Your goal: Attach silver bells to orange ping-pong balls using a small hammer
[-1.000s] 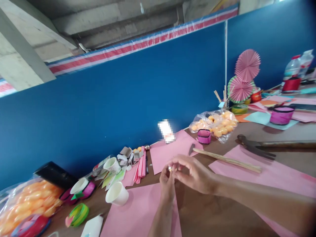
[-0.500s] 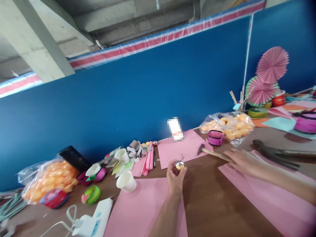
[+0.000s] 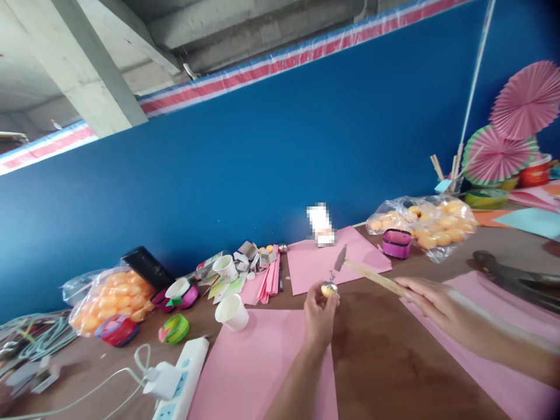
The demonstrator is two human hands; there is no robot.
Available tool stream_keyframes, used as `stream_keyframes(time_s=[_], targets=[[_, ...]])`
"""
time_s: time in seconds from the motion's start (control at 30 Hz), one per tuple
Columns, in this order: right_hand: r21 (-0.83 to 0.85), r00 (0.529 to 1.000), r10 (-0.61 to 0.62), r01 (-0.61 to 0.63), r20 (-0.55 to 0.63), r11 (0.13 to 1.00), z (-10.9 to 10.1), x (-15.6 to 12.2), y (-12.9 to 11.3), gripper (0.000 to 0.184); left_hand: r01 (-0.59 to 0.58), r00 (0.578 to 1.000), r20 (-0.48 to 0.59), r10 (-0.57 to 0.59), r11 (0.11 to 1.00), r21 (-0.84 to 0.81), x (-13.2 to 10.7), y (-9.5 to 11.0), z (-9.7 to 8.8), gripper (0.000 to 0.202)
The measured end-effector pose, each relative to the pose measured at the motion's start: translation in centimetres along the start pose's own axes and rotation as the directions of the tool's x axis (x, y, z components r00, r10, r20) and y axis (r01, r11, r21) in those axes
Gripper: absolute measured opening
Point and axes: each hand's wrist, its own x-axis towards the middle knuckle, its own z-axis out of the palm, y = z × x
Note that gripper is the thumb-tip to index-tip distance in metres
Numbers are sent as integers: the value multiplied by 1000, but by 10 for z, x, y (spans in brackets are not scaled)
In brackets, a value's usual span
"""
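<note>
My left hand (image 3: 321,319) is closed around a small ball (image 3: 329,290), part shiny silver and part pale orange, held in the fingertips above the table. My right hand (image 3: 441,306) grips a small hammer (image 3: 377,277) near the end of its wooden handle. The hammer's dark metal head is raised just beyond and slightly right of the ball, apart from it. Beneath and beside my left forearm lies a pink sheet (image 3: 258,373). Another pink sheet (image 3: 481,344) lies under my right forearm.
A white paper cup (image 3: 232,312) stands left of my left hand, near a power strip (image 3: 192,361). Bags of orange balls (image 3: 114,297) lie at the left and the back right. A blue partition (image 3: 245,157) borders the table. A dark, blurred claw-like tool (image 3: 503,277) lies at right.
My right hand has lifted the hammer off the table, and its head has swung up toward the ball. My left hand keeps hold of the ball. The whole view has shifted slightly.
</note>
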Motion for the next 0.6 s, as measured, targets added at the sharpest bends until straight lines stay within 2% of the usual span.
stream_keyframes(time_s=[0.2, 0.37, 0.5, 0.6], targets=[[15, 996, -83, 83, 30, 996, 4, -4, -18, 34, -57, 998, 13, 56, 996, 74, -3, 6, 1, 39], [12, 996, -84, 84, -9, 996, -1, -2, -23, 33, -96, 995, 26, 93, 989, 109, -3, 5, 2, 41], [2, 996, -85, 85, 33, 996, 0, -5, -21, 33, -83, 997, 13, 82, 987, 138, -3, 2, 1, 44], [48, 998, -52, 54, -30, 997, 3, -8, -19, 33, -71, 997, 11, 70, 991, 110, -4, 2, 0, 48]])
